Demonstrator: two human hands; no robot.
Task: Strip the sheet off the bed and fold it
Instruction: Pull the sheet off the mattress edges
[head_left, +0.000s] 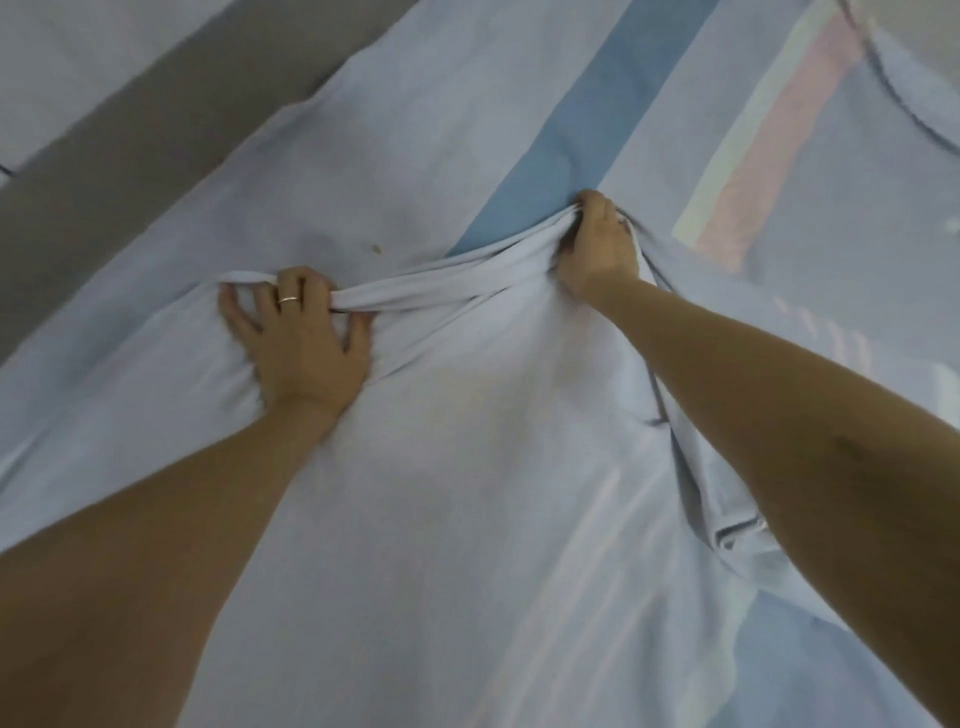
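A pale blue sheet with a darker blue stripe and a pink and white stripe fills most of the view. Its near part is folded over, and a bunched ridge of cloth runs between my hands. My left hand, with a ring on one finger, grips the left end of that ridge, its fingers curled round the cloth. My right hand clutches the right end in a fist, farther away and higher in the frame. Both forearms reach out over the folded part.
A grey band runs diagonally at the upper left, beyond the sheet's edge. A dark curved seam shows at the upper right. A small brown speck lies on the sheet above my left hand.
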